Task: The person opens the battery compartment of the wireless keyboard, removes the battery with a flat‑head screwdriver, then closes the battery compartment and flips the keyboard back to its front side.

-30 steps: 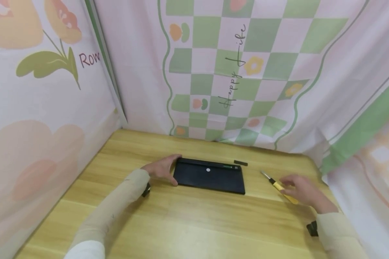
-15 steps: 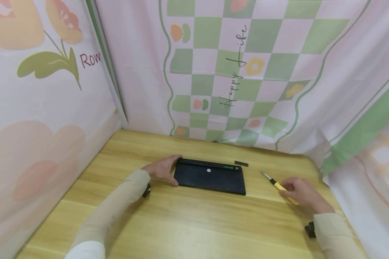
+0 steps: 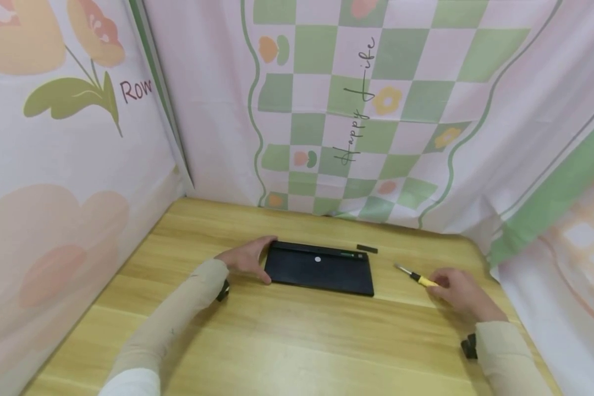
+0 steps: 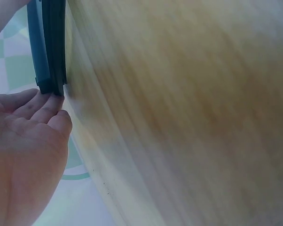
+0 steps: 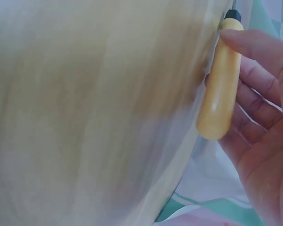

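Note:
In the head view a flat black device lies on the wooden table, a raised bar along its far edge. A narrow opening at that bar's right end shows green inside. My left hand grips its left end, thumb at the near corner and fingers at the far corner; the left wrist view shows the fingers against the end of the device. To the right, my right hand holds a yellow-handled screwdriver, thumb on the handle near the black collar. Its metal shaft points left toward the device; the tip is too small to identify.
A small black strip lies just beyond the device's far right corner. Printed curtains hang behind and along both sides of the wooden table.
My right hand, loosely over the screwdriver a second ago, now grips its handle. The screwdriver has turned slightly, its tip a little farther left. My left hand and the black device stay put.

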`<control>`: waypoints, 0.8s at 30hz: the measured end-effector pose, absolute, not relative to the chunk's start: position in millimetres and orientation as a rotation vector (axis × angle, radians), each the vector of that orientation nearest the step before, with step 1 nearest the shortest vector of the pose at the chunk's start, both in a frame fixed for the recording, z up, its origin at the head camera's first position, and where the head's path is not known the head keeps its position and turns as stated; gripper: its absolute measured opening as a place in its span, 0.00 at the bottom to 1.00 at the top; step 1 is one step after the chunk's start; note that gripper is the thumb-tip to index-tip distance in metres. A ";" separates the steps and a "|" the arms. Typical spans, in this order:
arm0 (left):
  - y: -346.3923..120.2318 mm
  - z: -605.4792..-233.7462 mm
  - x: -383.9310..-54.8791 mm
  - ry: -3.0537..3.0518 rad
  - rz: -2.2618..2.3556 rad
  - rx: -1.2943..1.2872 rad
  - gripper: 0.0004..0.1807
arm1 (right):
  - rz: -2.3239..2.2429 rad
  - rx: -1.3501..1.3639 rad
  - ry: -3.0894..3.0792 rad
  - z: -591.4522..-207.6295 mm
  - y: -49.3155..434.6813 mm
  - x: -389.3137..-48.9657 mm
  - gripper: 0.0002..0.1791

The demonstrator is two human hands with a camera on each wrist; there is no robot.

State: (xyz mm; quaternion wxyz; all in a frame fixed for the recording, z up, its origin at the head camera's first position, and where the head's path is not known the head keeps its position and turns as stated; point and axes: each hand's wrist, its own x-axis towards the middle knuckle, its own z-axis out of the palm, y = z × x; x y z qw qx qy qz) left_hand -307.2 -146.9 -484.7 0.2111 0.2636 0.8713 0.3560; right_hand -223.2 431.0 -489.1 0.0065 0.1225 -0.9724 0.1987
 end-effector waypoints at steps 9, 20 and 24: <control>-147.1 -483.6 -306.5 2.424 0.978 0.731 0.73 | 0.619 0.351 -2.954 -487.7 440.1 -217.5 0.09; -145.2 -484.0 -307.0 2.406 1.003 0.725 0.72 | 0.636 0.459 -2.810 -461.3 429.2 -212.7 0.13; -145.4 -484.4 -306.4 2.411 1.001 0.724 0.72 | 0.560 0.504 -2.803 -448.9 416.9 -215.2 0.14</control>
